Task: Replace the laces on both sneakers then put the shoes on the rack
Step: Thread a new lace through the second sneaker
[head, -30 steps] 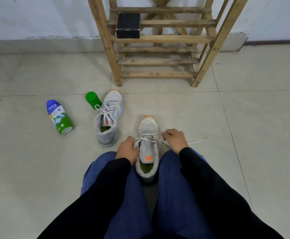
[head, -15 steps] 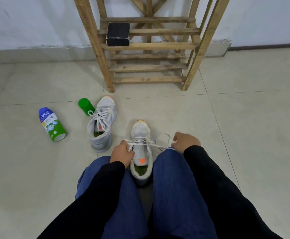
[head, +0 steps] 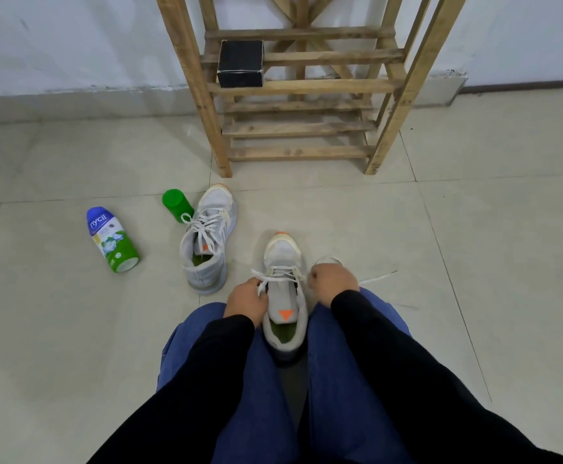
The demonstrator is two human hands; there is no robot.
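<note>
Pinching the lace [head: 273,278], left grip [head: 245,301] and right grip [head: 333,283] sit above pale floor tiles [head: 474,246] before a wooden rack [head: 301,152]

The floor [head: 474,229] is laid with large pale beige tiles that carry a soft sheen, crossed by thin dark grout lines [head: 440,236]. A white wall [head: 72,38] rises at the floor's far edge, its paint ragged above a grey band [head: 89,102] along the foot; at the far right a dark skirting strip [head: 524,84] runs instead. A slatted wooden rack [head: 301,87] stands on the floor against the wall. The light is even and diffuse, shadows faint
</note>
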